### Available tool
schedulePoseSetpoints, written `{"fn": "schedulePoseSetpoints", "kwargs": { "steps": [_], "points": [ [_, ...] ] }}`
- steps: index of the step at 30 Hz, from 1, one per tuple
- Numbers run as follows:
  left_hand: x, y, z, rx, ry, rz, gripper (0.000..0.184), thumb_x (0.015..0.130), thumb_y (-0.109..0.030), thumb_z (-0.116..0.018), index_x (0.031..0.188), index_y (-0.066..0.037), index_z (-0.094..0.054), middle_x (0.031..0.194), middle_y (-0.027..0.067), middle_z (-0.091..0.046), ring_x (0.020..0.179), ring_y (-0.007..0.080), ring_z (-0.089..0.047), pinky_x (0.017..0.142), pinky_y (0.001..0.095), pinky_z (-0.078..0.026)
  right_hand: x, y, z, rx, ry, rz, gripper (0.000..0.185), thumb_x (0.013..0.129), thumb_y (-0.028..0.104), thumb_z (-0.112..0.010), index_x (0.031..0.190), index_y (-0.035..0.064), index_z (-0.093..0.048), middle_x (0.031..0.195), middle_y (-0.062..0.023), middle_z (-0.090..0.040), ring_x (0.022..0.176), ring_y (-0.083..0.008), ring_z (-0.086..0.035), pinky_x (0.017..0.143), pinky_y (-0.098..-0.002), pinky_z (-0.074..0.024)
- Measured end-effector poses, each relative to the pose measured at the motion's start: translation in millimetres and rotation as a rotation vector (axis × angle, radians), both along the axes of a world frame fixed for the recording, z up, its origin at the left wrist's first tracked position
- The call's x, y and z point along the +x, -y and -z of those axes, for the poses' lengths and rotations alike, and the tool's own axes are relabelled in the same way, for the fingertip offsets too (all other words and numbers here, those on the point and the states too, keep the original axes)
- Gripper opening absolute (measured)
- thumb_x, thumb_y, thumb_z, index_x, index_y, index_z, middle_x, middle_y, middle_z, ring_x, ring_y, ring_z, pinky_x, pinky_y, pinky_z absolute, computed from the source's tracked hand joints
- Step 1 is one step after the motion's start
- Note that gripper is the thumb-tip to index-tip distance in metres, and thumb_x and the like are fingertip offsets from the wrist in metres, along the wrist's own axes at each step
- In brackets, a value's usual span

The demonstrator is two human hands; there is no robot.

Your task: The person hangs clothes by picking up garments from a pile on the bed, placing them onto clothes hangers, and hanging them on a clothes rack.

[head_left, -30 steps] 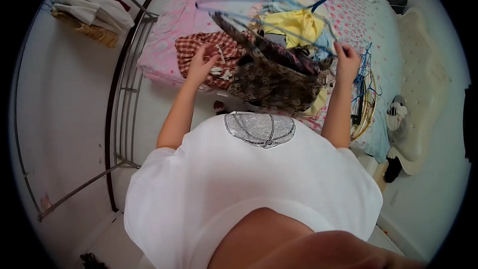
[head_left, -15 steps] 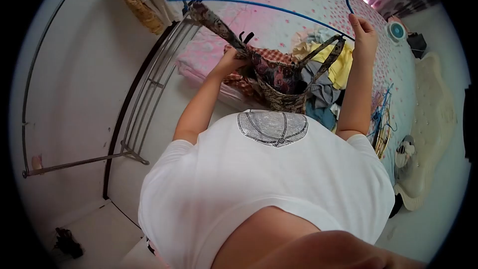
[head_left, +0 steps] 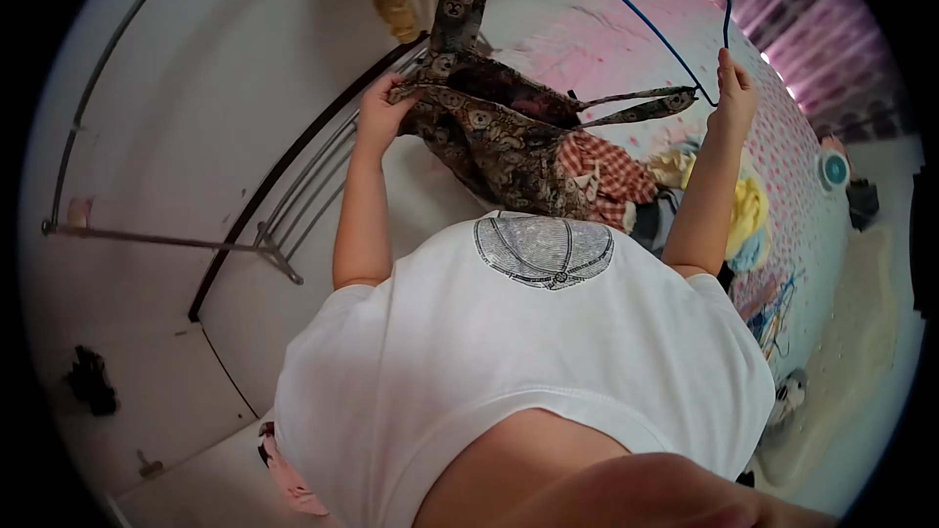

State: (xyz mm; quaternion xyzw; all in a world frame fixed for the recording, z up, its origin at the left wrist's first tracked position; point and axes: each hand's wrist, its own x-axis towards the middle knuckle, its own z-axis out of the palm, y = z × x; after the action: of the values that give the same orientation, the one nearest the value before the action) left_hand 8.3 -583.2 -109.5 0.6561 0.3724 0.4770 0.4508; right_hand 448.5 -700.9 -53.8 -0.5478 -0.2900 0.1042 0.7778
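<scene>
A dark patterned garment (head_left: 489,132) with straps hangs in front of me from a blue hanger (head_left: 636,12). My left hand (head_left: 386,108) pinches the garment's upper edge at its left side. At the right, my right hand (head_left: 732,93) grips the lower right corner of the hanger, its fingers closed on the wire. One thin strap loops over the hanger close to that hand, and a wide strap rises toward the top of the view, where the hanger's left end is out of frame.
A bed (head_left: 646,15) holds a red checked garment (head_left: 608,171), yellow clothing (head_left: 748,205) and several loose hangers (head_left: 778,313). Metal rack bars (head_left: 166,238) stand at the left. A small fan (head_left: 832,170) sits on the bed's far right.
The garment and hanger have risen and shifted left over the checked cloth. My left hand now pinches the garment's upper edge. The view has turned left.
</scene>
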Motion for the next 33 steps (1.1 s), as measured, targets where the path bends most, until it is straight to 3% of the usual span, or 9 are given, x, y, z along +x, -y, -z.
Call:
{"fn": "schedulePoseSetpoints", "kwargs": {
  "steps": [6, 12, 13, 16, 17, 26, 29, 32, 33],
  "points": [
    [-50.7, 0.1, 7.4, -0.054, 0.027, -0.201, 0.018, 0.076, -0.01, -0.064, 0.086, 0.0, -0.053, 0.074, 0.0009, -0.055, 0.068, 0.0084, -0.049, 0.061, 0.0228, -0.04, -43.6, -65.0, -13.7, 0.083, 0.062, -0.072, 0.027, 0.067, 0.023, -0.076, 0.076, 0.0017, -0.062, 0.07, -0.0003, -0.054, 0.068, -0.0092, -0.047, 0.066, -0.0223, -0.0354],
    [-73.9, -12.6, 30.3, 0.032, -0.309, -0.277, 0.029, 0.072, -0.018, -0.069, 0.086, 0.001, -0.053, 0.069, 0.0038, -0.054, 0.066, 0.0099, -0.048, 0.06, 0.0254, -0.04, -81.3, -98.8, -15.2, 0.087, 0.067, -0.145, 0.021, 0.068, 0.017, -0.075, 0.077, 0.0014, -0.063, 0.071, -0.0004, -0.057, 0.068, -0.008, -0.049, 0.064, -0.0208, -0.0372],
    [-77.2, -13.8, 33.4, -0.074, -0.465, -0.336, 0.031, 0.074, -0.019, -0.068, 0.093, 0.0, -0.051, 0.081, 0.006, -0.055, 0.075, 0.0137, -0.052, 0.067, 0.0282, -0.043, -86.8, -100.7, -14.4, 0.068, 0.07, -0.152, 0.019, 0.07, 0.016, -0.074, 0.076, 0.0017, -0.063, 0.071, 0.0, -0.057, 0.068, -0.0075, -0.049, 0.064, -0.0205, -0.0369],
    [-75.9, -27.2, 42.2, 0.009, -0.154, -0.36, 0.038, 0.077, -0.02, -0.065, 0.104, -0.003, -0.046, 0.099, 0.009, -0.053, 0.091, 0.0195, -0.053, 0.078, 0.0327, -0.043, -91.8, -119.2, -6.6, 0.049, 0.198, -0.219, 0.017, 0.07, 0.013, -0.073, 0.077, 0.0015, -0.063, 0.071, 0.0, -0.058, 0.067, -0.0069, -0.051, 0.063, -0.0185, -0.0383],
    [-77.4, -28.6, 40.1, 0.012, -0.199, -0.346, 0.044, 0.078, -0.019, -0.063, 0.112, -0.004, -0.04, 0.112, 0.0111, -0.047, 0.104, 0.0243, -0.048, 0.086, 0.0368, -0.041, -92.3, -119.1, -5.8, 0.009, 0.268, -0.216, 0.014, 0.07, 0.009, -0.072, 0.076, 0.0012, -0.063, 0.072, 0.0002, -0.058, 0.066, -0.0061, -0.051, 0.061, -0.0168, -0.0389],
    [-3.6, -39.4, 9.3, 0.544, -0.23, -0.499, 0.048, 0.079, -0.02, -0.061, 0.118, -0.002, -0.039, 0.117, 0.0135, -0.045, 0.112, 0.0253, -0.042, 0.091, 0.0363, -0.034, -91.5, -107.7, 15.5, -0.223, 0.558, -0.186, 0.018, 0.065, 0.013, -0.075, 0.07, 0.0015, -0.062, 0.061, 0.0023, -0.052, 0.056, -0.0049, -0.042, 0.05, -0.0192, -0.0325],
    [13.3, -61.8, -2.1, 0.789, -0.678, -0.305, 0.041, 0.075, -0.022, -0.063, 0.111, -0.007, -0.049, 0.109, 0.0107, -0.052, 0.104, 0.0285, -0.047, 0.085, 0.0359, -0.037, -81.5, -113.3, 25.2, -0.208, 0.567, -0.196, 0.018, 0.064, 0.013, -0.075, 0.07, 0.0016, -0.063, 0.059, 0.0026, -0.051, 0.055, -0.005, -0.041, 0.049, -0.0196, -0.0311],
    [31.5, -63.3, 2.0, 0.585, -0.623, -0.146, 0.031, 0.077, -0.025, -0.06, 0.103, -0.009, -0.055, 0.093, 0.0095, -0.059, 0.089, 0.0267, -0.055, 0.076, 0.0324, -0.041, -66.0, -109.7, 31.2, -0.242, 0.58, -0.235, 0.017, 0.066, 0.013, -0.074, 0.073, 0.0026, -0.062, 0.065, 0.0041, -0.051, 0.058, -0.004, -0.037, 0.051, -0.0178, -0.0305],
    [37.5, -59.7, -0.9, 0.355, -0.541, -0.13, 0.025, 0.078, -0.024, -0.059, 0.096, -0.007, -0.057, 0.076, 0.0088, -0.059, 0.069, 0.0242, -0.057, 0.063, 0.0307, -0.043, -65.4, -106.4, 28.1, -0.284, 0.579, -0.235, 0.017, 0.067, 0.013, -0.074, 0.073, 0.0025, -0.062, 0.064, 0.0039, -0.052, 0.058, -0.0043, -0.038, 0.052, -0.0181, -0.0311]
  ]
}}
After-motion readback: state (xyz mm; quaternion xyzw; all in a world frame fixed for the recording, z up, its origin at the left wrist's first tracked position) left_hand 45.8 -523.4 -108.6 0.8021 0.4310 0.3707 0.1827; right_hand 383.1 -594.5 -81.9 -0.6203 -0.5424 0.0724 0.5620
